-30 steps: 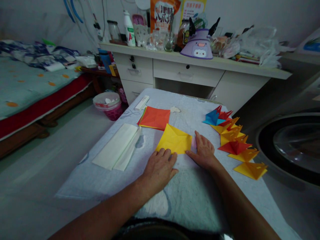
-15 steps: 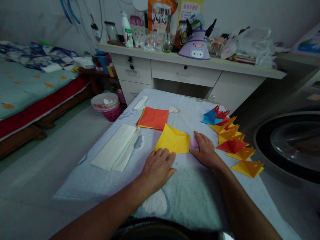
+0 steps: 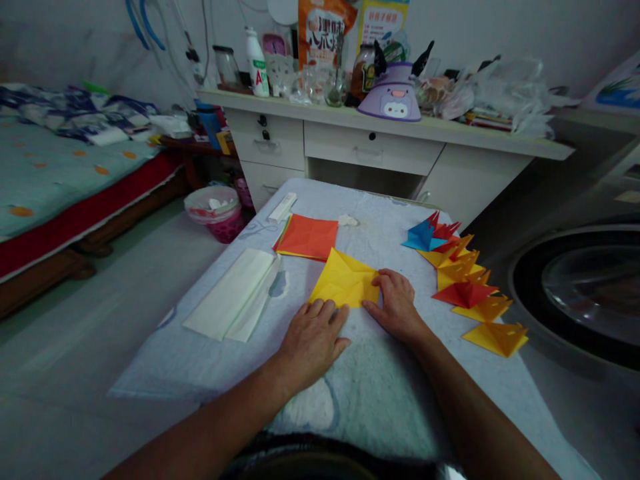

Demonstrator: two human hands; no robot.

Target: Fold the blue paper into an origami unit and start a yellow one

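A folded sheet of yellow origami paper (image 3: 345, 280) lies on the cloth-covered table in front of me, creases showing. My left hand (image 3: 315, 340) rests flat with its fingertips on the paper's near left edge, its thumb apart. At the right edge, my right hand (image 3: 393, 303) has its fingers curled onto the paper, the thumb by the near right corner; the fingertips' undersides are hidden. Behind the yellow sheet sits a stack of square paper (image 3: 307, 237), orange-red on top. Several folded paper cranes (image 3: 465, 292) in yellow, red and blue form a row on the right.
White folded paper or tissue (image 3: 233, 293) lies left on the tablecloth (image 3: 380, 400). A small white box (image 3: 283, 208) and a crumpled white scrap (image 3: 349, 220) are farther back. Beyond stands a cluttered desk (image 3: 370, 143); a pink bin (image 3: 215, 210) is left, a washing machine (image 3: 585, 280) right.
My right hand has moved left from beside the yellow paper onto its right edge, and its fingers have curled in. My left hand stays at the near left edge.
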